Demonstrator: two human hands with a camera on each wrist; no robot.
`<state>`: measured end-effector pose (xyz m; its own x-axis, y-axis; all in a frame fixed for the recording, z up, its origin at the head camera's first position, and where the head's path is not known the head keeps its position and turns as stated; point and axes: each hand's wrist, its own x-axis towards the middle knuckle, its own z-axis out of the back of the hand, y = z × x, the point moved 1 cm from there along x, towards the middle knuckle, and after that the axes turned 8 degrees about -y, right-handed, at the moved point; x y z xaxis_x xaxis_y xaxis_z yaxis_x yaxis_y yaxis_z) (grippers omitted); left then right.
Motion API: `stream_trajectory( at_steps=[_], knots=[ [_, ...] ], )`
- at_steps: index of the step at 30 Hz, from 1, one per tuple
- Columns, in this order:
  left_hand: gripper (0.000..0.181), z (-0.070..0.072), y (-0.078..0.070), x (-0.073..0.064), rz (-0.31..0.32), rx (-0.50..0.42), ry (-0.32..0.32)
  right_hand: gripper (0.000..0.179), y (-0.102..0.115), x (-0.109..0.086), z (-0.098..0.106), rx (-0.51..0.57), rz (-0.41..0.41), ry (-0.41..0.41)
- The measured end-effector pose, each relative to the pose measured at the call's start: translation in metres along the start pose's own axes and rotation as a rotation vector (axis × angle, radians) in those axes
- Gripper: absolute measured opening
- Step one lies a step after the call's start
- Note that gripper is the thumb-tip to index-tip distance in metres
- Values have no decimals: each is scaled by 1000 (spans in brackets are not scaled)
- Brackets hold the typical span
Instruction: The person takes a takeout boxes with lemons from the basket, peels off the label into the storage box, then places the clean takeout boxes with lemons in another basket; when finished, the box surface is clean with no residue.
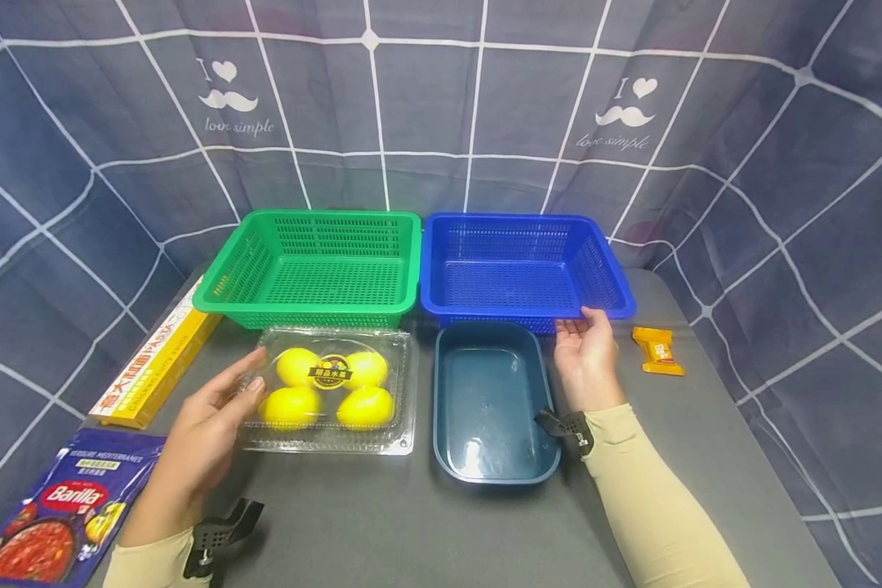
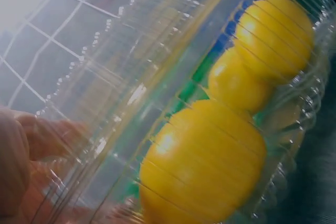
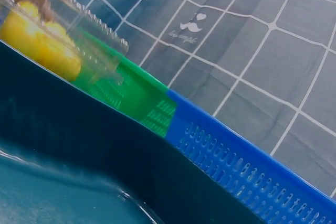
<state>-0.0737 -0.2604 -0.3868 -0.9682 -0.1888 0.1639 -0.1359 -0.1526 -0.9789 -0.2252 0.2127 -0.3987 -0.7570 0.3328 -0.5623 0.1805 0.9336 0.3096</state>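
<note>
My left hand holds the left edge of a clear plastic clamshell box, thumb on the near side and fingers behind it. Inside the box lie several yellow lemons, below a round black-and-gold label. In the left wrist view the fingers show blurred through the ridged plastic. Beside the blue basket's front rim is my right hand, palm turned up, fingertips right at the rim and nothing in its grasp. Left of it stands a dark teal tray.
The green basket stands behind the lemon box, side by side with the blue one. A yellow pasta box and a blue Barilla pouch lie at the left. To the right is a small orange packet. A checked curtain surrounds the table.
</note>
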Motion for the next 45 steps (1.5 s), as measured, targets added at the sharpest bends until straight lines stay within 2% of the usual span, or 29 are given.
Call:
stream_trajectory(
  at_steps=[4,8,12,18,22,27,30,33,38,45],
  knots=[
    [50,5,-13,-5,-11,-22,-2,22,-1,1,-1,-1,0,7],
    [49,7,-28,-8,-22,-115,7,21,-2,0,-2,3,-5,10],
    [50,4,-44,-9,-23,-159,11,21,-3,-1,-3,10,-7,12],
    [50,-3,-58,-5,-46,-204,-15,19,-5,-1,-1,0,-1,-2],
    [51,-7,-65,0,-44,-202,-15,19,-5,-1,-1,1,1,-1],
    [53,-12,-74,8,2,-156,-13,24,-5,-3,-2,4,3,9],
    [55,-16,-78,15,28,-166,-9,25,-5,-3,-2,7,0,9],
    [55,-25,-82,26,26,-208,-9,25,-4,-3,-2,2,-2,7],
    [50,-48,-88,49,-28,-274,-33,23,-3,-2,-1,4,-3,0],
    [49,-82,-91,74,-94,-218,-27,21,0,-2,0,8,10,-6]
  ],
)
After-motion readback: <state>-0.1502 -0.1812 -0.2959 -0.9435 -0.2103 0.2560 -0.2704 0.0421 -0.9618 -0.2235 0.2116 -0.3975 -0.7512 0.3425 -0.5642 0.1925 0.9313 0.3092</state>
